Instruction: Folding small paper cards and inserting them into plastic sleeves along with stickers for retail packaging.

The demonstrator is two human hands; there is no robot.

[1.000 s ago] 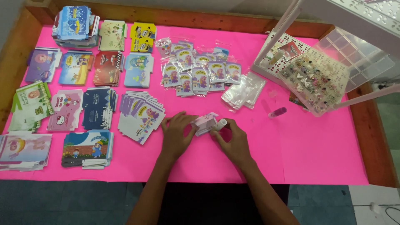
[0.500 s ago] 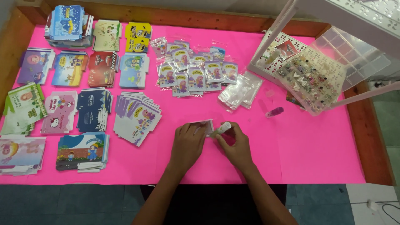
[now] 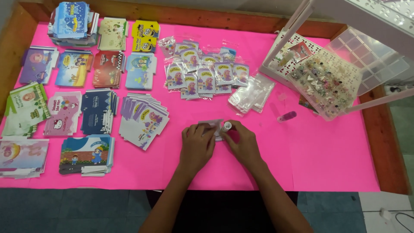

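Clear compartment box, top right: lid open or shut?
Open. The compartment box has its clear lid swung back to the right, leaving the small pieces inside uncovered.

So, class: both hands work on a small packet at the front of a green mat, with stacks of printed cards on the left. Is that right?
Not quite: the mat is bright pink, not green, as the head view shows. Both hands, left hand and right hand, do work on the small packet, with card stacks on the left.

A single head-worn camera looks steeply down from above the near edge of the pink tabletop (image 3: 327, 164), facing away from the person. It sits fairly close, taking in both forearms and the whole surface.
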